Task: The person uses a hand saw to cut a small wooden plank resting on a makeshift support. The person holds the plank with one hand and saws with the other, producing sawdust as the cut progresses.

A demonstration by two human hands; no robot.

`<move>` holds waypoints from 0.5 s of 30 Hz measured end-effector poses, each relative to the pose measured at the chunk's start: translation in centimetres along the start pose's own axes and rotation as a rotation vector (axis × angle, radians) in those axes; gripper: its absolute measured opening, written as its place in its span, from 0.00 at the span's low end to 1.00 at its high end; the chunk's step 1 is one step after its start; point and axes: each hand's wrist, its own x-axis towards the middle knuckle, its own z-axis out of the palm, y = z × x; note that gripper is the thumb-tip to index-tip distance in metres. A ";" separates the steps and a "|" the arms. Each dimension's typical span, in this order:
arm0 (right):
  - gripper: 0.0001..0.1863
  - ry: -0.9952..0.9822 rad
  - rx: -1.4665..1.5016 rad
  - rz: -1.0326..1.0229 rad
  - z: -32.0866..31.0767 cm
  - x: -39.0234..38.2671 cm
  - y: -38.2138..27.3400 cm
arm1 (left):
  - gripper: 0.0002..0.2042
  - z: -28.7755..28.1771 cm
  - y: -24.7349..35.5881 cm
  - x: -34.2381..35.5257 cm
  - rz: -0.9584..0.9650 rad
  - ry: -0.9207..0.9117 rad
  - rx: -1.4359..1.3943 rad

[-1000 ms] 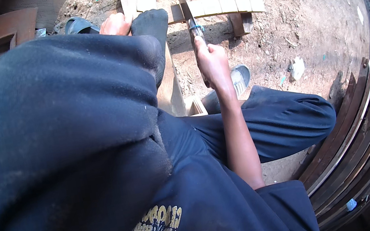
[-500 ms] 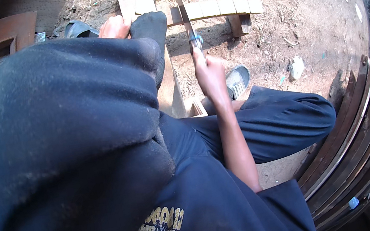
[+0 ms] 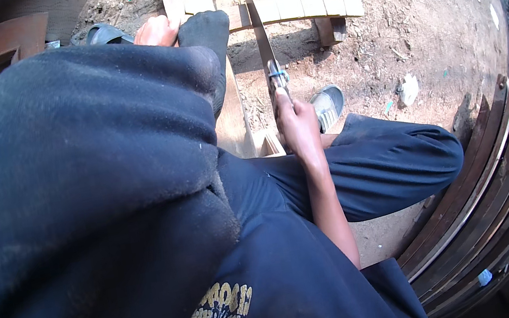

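Observation:
My right hand (image 3: pixel 298 123) is closed around the handle of a handsaw (image 3: pixel 262 36), with blue binding near the base of its blade. The blade points away from me and crosses a pale wooden strip (image 3: pixel 291 8) marked with several cross lines. My left hand (image 3: pixel 156 32) is curled beside my dark-socked foot (image 3: pixel 204 35); my raised knee hides part of it, and what its fingers grip cannot be made out. The foot presses on a long wooden plank (image 3: pixel 232 119), beside the strip's left part.
A wooden block (image 3: pixel 331 30) sits under the strip's right part. My other foot wears a grey shoe (image 3: pixel 328 107). Dark boards (image 3: pixel 470 192) are stacked at right, a brown wooden frame (image 3: pixel 7 44) stands far left, and an empty sandal (image 3: pixel 107 34) lies near my left hand.
My right hand has drawn the saw back toward me, its handle now lower in view. My left hand and the strip stay nearly where they were.

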 end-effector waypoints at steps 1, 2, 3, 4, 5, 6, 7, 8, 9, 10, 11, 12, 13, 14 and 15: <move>0.25 0.015 -0.014 0.007 0.0 -0.8 0.2 | 0.13 0.3 -0.1 -0.2 -0.003 -0.007 -0.005; 0.25 0.029 -0.028 0.014 0.0 -1.4 0.1 | 0.13 0.6 -0.1 -0.5 -0.007 -0.013 -0.009; 0.26 0.033 -0.046 -0.003 0.4 -1.1 -0.7 | 0.13 0.8 -0.2 -0.8 -0.011 -0.018 -0.013; 0.26 0.064 -0.065 -0.019 0.5 0.1 -2.6 | 0.13 0.8 0.4 -0.1 0.009 -0.021 -0.028; 0.26 0.078 -0.072 -0.041 0.6 1.7 -4.1 | 0.12 0.7 0.6 0.3 0.017 -0.018 -0.025; 0.28 0.034 -0.012 -0.034 1.3 3.6 -5.0 | 0.12 0.5 -0.3 -0.2 -0.006 -0.009 -0.001; 0.28 0.040 -0.020 -0.035 1.0 4.3 -6.4 | 0.12 0.3 -0.1 0.0 0.001 -0.010 -0.004; 0.28 0.046 -0.029 -0.035 0.6 4.5 -7.2 | 0.12 0.2 0.0 0.1 0.009 -0.012 -0.007; 0.28 0.057 -0.060 -0.030 0.4 3.7 -6.9 | 0.12 0.1 0.2 0.3 0.018 -0.014 -0.011; 0.28 0.056 -0.079 -0.078 0.3 3.2 -5.5 | 0.12 -0.4 0.5 1.1 0.019 -0.002 -0.017; 0.28 0.043 -0.096 -0.044 0.3 1.3 -5.4 | 0.12 -0.8 0.2 1.8 0.011 0.016 -0.026; 0.27 0.043 -0.145 -0.013 0.0 -0.3 -4.3 | 0.12 -1.0 0.1 2.1 0.004 0.023 -0.033; 0.27 0.076 -0.164 -0.006 0.0 -1.8 -2.9 | 0.12 -0.7 0.0 1.8 -0.002 0.018 -0.032; 0.27 0.064 -0.153 -0.004 0.0 -1.7 -2.4 | 0.12 -0.4 -0.1 1.5 -0.007 0.014 -0.032; 0.27 0.052 -0.141 -0.003 0.0 -1.3 -2.2 | 0.12 -0.2 -0.2 1.2 -0.012 0.009 -0.031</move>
